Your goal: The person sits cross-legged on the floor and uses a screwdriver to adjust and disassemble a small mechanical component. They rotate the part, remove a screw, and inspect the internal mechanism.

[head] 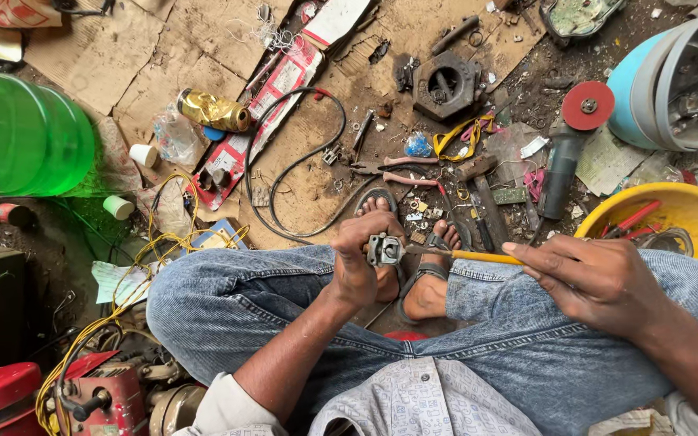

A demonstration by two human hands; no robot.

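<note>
Two hands are busy over my lap. My left hand [359,262] is clenched around a small grey metal part [384,249], holding it up above my crossed ankles, just over my sandalled feet [414,274]. My right hand [599,282] grips the yellow-handled screwdriver [466,256], fingers wrapped along the handle, its shaft running level to the left until the tip meets the part (whether it sits in a screw head I cannot tell; the spot is too small).

I judge this to be the driving step: tool set against the piece, work on a fastener in hand. A turn from here calls for the left fist to keep the part from twisting and for the shaft to stay in line with it.

Pink-handled pliers [410,171] lie on the cardboard [203,48] beyond my feet, and a yellow bowl [692,211] sits beside my right knee.
</note>
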